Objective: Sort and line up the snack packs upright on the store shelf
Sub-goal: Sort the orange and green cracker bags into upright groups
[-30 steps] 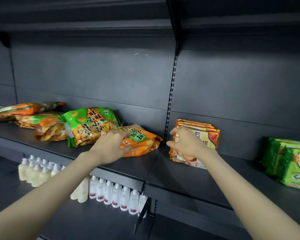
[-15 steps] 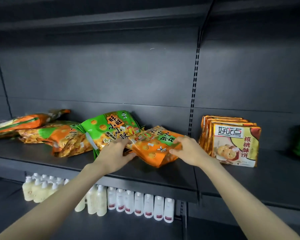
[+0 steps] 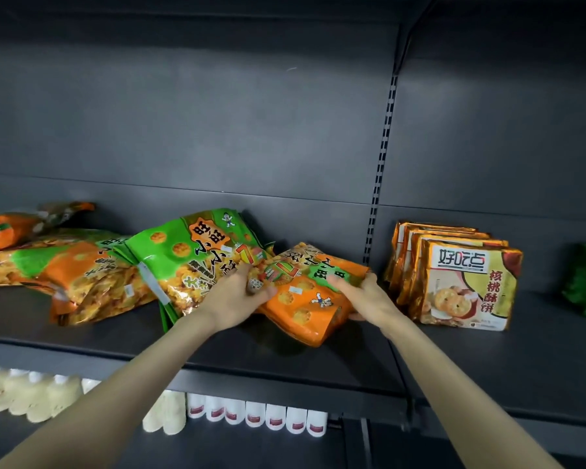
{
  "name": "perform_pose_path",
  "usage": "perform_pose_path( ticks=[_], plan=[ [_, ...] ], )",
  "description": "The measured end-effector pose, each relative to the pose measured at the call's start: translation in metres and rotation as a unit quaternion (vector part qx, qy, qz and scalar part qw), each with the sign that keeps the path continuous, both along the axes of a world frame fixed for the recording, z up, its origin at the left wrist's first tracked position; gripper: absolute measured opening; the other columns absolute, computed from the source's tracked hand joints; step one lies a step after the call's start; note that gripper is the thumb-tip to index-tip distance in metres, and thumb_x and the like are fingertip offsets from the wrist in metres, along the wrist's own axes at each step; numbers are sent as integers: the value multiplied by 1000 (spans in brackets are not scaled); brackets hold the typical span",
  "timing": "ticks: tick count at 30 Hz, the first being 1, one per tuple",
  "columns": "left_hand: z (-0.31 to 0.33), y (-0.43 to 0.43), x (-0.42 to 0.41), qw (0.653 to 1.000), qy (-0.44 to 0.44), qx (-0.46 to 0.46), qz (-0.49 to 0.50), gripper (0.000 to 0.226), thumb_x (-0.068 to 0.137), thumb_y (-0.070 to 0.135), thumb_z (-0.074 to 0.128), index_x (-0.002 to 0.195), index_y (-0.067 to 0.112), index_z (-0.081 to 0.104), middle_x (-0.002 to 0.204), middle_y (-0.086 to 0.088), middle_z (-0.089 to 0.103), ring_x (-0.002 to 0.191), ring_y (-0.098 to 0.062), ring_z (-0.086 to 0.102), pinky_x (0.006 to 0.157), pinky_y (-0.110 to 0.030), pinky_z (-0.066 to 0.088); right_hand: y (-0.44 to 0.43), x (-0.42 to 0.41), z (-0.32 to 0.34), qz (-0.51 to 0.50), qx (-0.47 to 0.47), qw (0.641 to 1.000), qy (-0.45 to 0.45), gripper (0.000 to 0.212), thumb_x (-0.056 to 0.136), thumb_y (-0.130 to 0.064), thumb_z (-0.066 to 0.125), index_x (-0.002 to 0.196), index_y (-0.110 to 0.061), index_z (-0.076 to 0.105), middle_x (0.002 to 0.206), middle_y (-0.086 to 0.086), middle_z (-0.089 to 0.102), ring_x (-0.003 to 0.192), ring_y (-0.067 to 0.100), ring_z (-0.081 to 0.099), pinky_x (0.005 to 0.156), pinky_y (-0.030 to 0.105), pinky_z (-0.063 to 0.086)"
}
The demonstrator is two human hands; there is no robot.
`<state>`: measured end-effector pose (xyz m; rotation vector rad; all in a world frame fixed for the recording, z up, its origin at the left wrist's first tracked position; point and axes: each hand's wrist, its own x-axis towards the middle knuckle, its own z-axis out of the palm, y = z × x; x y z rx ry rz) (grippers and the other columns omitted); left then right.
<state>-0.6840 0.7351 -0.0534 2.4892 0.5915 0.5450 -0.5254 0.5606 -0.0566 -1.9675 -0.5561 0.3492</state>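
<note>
On the shelf (image 3: 115,336), a glossy orange pack (image 3: 305,301) is gripped by the left hand (image 3: 237,299) and the right hand (image 3: 366,299), which has come off the biscuit packs (image 3: 467,282).

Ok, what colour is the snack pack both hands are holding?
The snack pack is mostly orange with a green patch and biscuit pictures; only the head view shows it.

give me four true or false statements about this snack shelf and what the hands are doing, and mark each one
1. The left hand and right hand both hold the orange snack pack. True.
2. The cookie packs lie flat in a pile. False: they stand upright in a row.
3. The green snack pack sits left of the orange snack pack. True.
4. The bottles stand on the shelf above the packs. False: they stand on the shelf below.
</note>
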Motion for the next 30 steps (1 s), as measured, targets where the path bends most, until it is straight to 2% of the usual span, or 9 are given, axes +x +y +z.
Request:
perform_pose_path(
  ticks=[3, 6, 8, 11, 18, 21, 23, 26, 30],
  plan=[
    [2, 0, 6, 999, -16, -46, -10, 64, 87, 46, 59, 134, 6, 42, 120, -4, 60, 109, -21, 58, 86, -23, 44, 10, 3, -4, -12, 25, 998, 55, 98, 74, -54, 71, 142, -10, 15, 134, 9, 50, 116, 26, 56, 82, 38, 53],
    [0, 1, 8, 996, -18, -83, -41, 22, 86, 41, 63, 99, 27, 52, 94, 14, 58, 96, -13, 59, 71, -13, 44, 12, 8, -5, 4, 6, 997, 71, 91, 71, -53, 74, 138, -11, 27, 127, 6, 55, 109, 21, 59, 79, 37, 50],
    [-2, 1, 8, 992, -23, -105, -72, 21, 85, 37, 64, 90, 27, 46, 89, 17, 57, 87, -3, 60, 69, -10, 45, 10, 12, -4, 40, 5, 996, 77, 61, 73, -49, 73, 122, -21, 48, 107, -2, 64, 92, 12, 61, 77, 33, 48],
    [-8, -2, 9, 983, -51, -135, -114, 20, 85, 29, 66, 91, 24, 48, 91, 9, 59, 77, 6, 60, 64, -7, 44, 6, 13, -1, 78, 56, 993, 67, 24, 81, -33, 72, 95, -29, 52, 86, -11, 62, 77, 5, 60, 63, 24, 46],
    [-19, -7, 14, 962, -92, -218, -133, 36, 77, 31, 74, 97, 15, 48, 100, -1, 63, 94, -9, 60, 78, -18, 47, -3, 16, -2, 81, 169, 981, 57, 75, 74, -14, 78, 136, -28, 38, 104, -9, 61, 101, 18, 64, 80, 36, 55],
    [-15, -14, 18, 937, -114, -309, -119, 52, 73, 37, 74, 107, 12, 44, 105, -5, 60, 85, -6, 64, 61, -18, 50, -11, 17, 10, 67, 205, 976, 11, 75, 75, -4, 77, 138, -22, 41, 103, -13, 56, 97, 14, 62, 75, 33, 56],
    [-10, -15, 21, 904, -138, -388, -115, 74, 66, 43, 73, 122, 13, 36, 115, -8, 61, 90, -15, 68, 65, -27, 56, -15, 16, 19, 64, 214, 974, -20, 70, 76, -2, 75, 136, -22, 45, 111, -10, 58, 96, 11, 61, 71, 32, 55],
    [-2, -7, 24, 880, -148, -437, -114, 100, 53, 63, 79, 131, 23, 30, 110, -3, 66, 90, -22, 70, 73, -37, 59, -22, 12, 29, 84, 228, 967, -77, 68, 75, 0, 75, 133, -26, 49, 114, -10, 66, 106, 14, 62, 84, 42, 55],
    [8, 10, 21, 879, -117, -444, -126, 91, 51, 69, 75, 128, 29, 48, 108, 0, 72, 102, -26, 66, 87, -46, 54, -28, 3, 46, 144, 253, 954, -75, 72, 74, 6, 73, 135, -23, 47, 112, -4, 71, 106, 14, 66, 90, 42, 54]
  ],
)
